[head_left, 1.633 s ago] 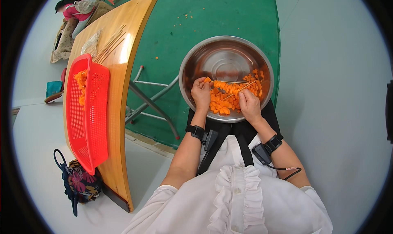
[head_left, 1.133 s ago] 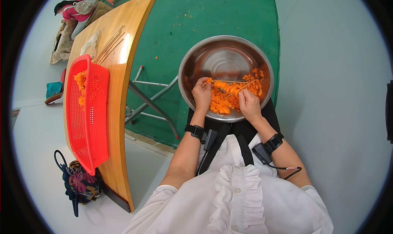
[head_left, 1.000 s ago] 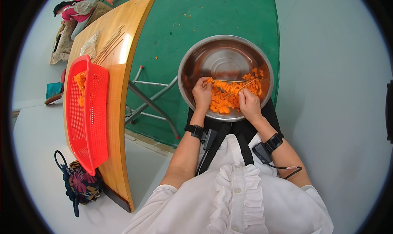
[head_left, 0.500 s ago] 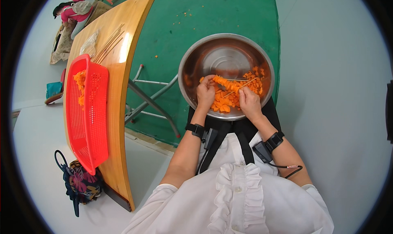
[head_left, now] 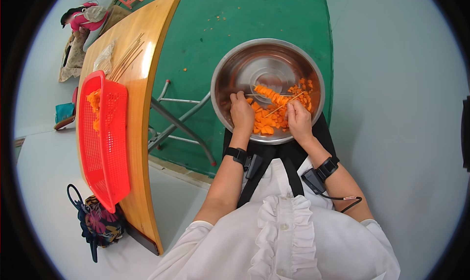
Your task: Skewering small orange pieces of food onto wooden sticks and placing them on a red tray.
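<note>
A wide metal basin (head_left: pixel 223 79) sits on my lap with cut orange pieces (head_left: pixel 267 123), which look like carrot, heaped in its near and right part. My right hand (head_left: pixel 299 119) is closed on a thin wooden skewer (head_left: pixel 277 109). Threaded orange slices (head_left: pixel 269 93) run along a skewer, slanting up and left over the basin. At the basin's left inner side, apart from those slices, is my left hand (head_left: pixel 243 114). Its fingers are bent and drawn together, and whatever they hold is hidden. Another thin stick lies crosswise behind the slices.
On the left, a wooden table (head_left: pixel 142 182) carries a red perforated basket (head_left: pixel 117 148) with orange pieces, several loose sticks (head_left: pixel 128 57) and a clear bag (head_left: pixel 104 59). A patterned bag (head_left: pixel 100 221) rests beside it. Farther back a person (head_left: pixel 85 20) bends over.
My left hand has moved left and slightly down, off the far end of the threaded slices. The right hand stays nearly in place with the skewer.
</note>
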A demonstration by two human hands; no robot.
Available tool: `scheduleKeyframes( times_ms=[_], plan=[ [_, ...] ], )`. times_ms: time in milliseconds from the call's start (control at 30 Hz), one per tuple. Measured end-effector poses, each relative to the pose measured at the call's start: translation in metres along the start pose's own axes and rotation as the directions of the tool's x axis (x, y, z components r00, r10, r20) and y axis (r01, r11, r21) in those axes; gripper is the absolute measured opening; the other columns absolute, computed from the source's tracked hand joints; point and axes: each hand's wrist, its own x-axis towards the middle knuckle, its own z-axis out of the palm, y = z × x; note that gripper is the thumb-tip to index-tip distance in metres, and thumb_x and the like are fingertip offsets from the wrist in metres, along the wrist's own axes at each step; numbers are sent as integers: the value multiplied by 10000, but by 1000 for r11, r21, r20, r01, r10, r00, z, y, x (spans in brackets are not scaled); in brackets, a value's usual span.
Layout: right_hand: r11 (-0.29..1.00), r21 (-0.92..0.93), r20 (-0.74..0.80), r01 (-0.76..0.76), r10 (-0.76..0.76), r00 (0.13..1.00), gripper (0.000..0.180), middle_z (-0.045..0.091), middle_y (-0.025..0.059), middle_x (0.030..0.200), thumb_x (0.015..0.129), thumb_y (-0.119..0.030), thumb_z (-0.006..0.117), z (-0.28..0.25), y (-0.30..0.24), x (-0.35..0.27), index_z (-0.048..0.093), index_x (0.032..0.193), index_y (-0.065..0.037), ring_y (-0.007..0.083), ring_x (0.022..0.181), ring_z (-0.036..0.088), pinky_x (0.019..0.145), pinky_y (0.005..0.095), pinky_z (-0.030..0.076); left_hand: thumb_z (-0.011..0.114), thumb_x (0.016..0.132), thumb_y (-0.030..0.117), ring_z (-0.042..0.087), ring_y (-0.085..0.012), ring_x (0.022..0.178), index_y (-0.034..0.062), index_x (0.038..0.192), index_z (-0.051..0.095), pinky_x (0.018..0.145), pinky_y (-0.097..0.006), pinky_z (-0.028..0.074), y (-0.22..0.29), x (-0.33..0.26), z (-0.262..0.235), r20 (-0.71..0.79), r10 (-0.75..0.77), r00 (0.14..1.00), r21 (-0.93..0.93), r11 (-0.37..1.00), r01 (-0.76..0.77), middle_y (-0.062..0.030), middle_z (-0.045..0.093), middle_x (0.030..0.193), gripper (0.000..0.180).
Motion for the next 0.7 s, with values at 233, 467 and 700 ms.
scheduleKeyframes(
  times_ms=[233, 467, 700],
  plan=[
    [1000, 17, 12, -5, 5, 1000, 137, 529, 154, 623, 867, -119, 478, 0, -1, 0, 503, 775, -20, 338, 618, 544, 554, 412, 412, 483, 754, 0, 557, -395, 779, -27, 855, 562, 682, -453, 457, -8, -1, 0, 62, 25, 998, 70, 997, -29, -219, 543, 844, 131],
    [1000, -5, 20, 0, 1, 1000, 134, 534, 154, 622, 865, -122, 482, -2, -1, 1, 505, 777, -23, 340, 621, 548, 557, 412, 417, 481, 729, -12, 560, -382, 769, -22, 764, 549, 689, -454, 451, -9, -5, -6, 168, 144, 975, 160, 972, -171, -208, 554, 808, 77],
    [1000, -18, 30, 16, -16, 999, 142, 537, 167, 644, 867, -129, 481, 0, 1, 0, 503, 778, -20, 346, 626, 548, 556, 414, 415, 481, 725, 4, 561, -368, 782, -9, 745, 547, 694, -455, 445, -10, -3, -6, 266, 169, 949, 188, 957, -223, -200, 558, 785, 70]
  ],
)
